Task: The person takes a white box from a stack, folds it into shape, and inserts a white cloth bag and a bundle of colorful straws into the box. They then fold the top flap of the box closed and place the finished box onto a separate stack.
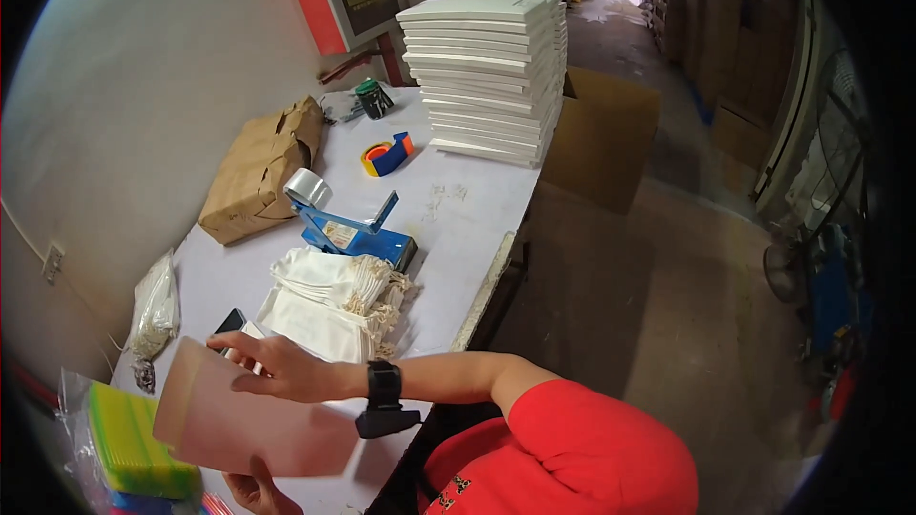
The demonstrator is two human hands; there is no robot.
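A pale pink, folded sheet or sleeve (258,424) is tilted over the near left end of the table. My right hand (277,367) is at its upper edge, with fingers curled there and the thumb against its face. At the bottom edge my left hand (256,493) grips it, thumb in front; the remaining fingers are mostly hidden. Just beyond my right hand lie stacked white drawstring cloth pouches (320,319). A dark phone-like object (229,322) is partly covered beside them.
Farther back are a blue tape dispenser (358,240), a small tape cutter (387,154), a brown paper parcel (262,172) and a tall white stack (487,76). Yellow-green packs (138,439) sit near left. A cardboard box (606,138) stands right of the table (458,219).
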